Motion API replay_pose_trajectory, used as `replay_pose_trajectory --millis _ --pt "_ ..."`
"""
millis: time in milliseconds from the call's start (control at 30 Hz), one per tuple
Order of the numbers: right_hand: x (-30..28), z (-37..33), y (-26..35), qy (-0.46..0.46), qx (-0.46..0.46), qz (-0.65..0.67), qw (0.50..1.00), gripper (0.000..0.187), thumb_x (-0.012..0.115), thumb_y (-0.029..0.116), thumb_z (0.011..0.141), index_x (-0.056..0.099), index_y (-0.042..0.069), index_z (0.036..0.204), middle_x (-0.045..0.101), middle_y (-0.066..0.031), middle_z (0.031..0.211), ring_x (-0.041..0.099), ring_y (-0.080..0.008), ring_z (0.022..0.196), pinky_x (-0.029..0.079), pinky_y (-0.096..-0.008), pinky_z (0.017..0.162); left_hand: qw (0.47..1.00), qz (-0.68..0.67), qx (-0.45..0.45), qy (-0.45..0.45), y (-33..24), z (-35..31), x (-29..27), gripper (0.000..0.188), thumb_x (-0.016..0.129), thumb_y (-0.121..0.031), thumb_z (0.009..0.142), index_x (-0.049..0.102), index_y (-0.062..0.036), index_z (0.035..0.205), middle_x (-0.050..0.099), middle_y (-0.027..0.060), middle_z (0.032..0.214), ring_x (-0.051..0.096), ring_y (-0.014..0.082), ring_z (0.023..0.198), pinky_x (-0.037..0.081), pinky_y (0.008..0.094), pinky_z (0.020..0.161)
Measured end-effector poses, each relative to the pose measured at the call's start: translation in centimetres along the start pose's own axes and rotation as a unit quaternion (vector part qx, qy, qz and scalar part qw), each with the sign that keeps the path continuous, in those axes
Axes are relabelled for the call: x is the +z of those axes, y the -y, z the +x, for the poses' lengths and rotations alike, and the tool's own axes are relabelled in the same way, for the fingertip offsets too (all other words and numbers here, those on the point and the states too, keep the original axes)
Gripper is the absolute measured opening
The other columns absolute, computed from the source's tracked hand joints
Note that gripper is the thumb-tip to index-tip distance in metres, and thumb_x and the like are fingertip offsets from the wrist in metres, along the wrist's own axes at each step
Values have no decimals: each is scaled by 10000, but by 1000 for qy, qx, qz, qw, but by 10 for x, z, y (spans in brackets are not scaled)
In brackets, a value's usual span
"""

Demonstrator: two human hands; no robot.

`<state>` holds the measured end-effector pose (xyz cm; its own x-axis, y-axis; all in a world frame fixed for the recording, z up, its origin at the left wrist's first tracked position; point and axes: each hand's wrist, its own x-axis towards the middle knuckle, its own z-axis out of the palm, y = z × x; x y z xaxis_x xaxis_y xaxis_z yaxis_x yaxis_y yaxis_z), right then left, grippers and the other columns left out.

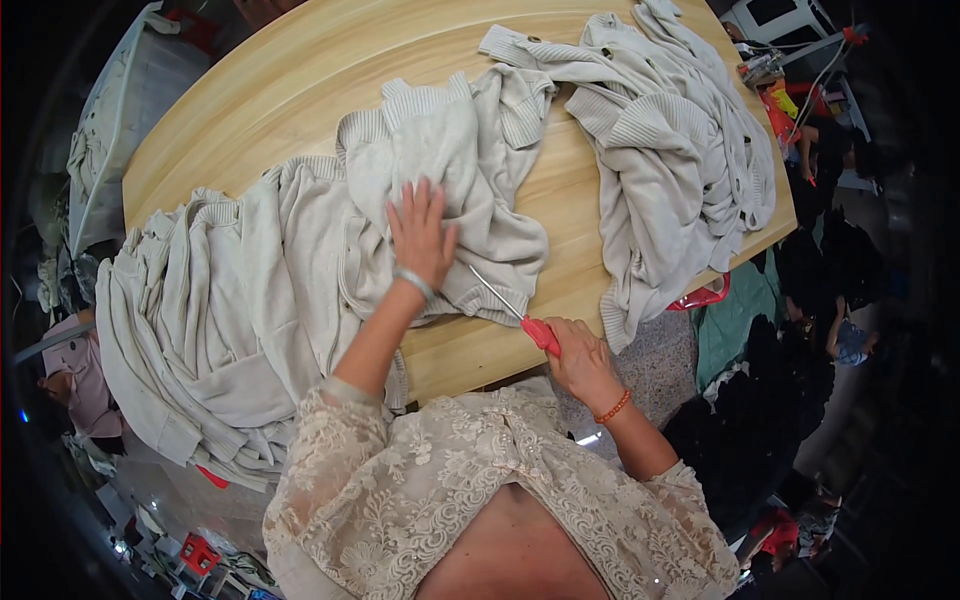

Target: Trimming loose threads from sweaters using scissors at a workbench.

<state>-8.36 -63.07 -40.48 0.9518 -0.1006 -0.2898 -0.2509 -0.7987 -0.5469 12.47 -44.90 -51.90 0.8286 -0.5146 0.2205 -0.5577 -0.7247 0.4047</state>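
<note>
My left hand (422, 235) lies flat with fingers apart on a light beige knitted sweater (420, 140) in the middle of the table. In my right hand (585, 365), near the table's front edge, is a tool with a red handle (541, 335) and a thin metal shaft (493, 292). The shaft points up and left over the sweater's lower edge, and its tip is close to my left wrist. What kind of tool it is I cannot make out. Ribbed bands show along the sweater's far edge.
Overlapping beige knitwear (215, 290) hangs over the table's left front edge. Another heap with dark buttons (670, 160) covers the right side of the wooden table (280, 85). A white bin (150, 110) stands at far left; black cloth (760, 420) lies at right, where other people are.
</note>
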Motion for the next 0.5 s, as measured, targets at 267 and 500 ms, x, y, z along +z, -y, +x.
replay_pose_trajectory --millis 267,500 --pt "12 -5 17 4 7 -14 1000 261 602 94 810 567 84 1069 615 -127 932 575 -335 892 476 -437 761 980 -38 130 145 -30 -112 20 704 671 -464 764 472 -126 1349 297 156 1502 188 388 1413 67 657 1096" --pt "6 -34 12 -63 43 -46 996 200 590 162 830 573 88 1014 623 -127 869 600 -329 865 494 -447 741 962 -144 217 81 -41 -102 18 280 566 -45 756 595 -106 1027 550 85 1006 520 270 1057 250 573 1081"
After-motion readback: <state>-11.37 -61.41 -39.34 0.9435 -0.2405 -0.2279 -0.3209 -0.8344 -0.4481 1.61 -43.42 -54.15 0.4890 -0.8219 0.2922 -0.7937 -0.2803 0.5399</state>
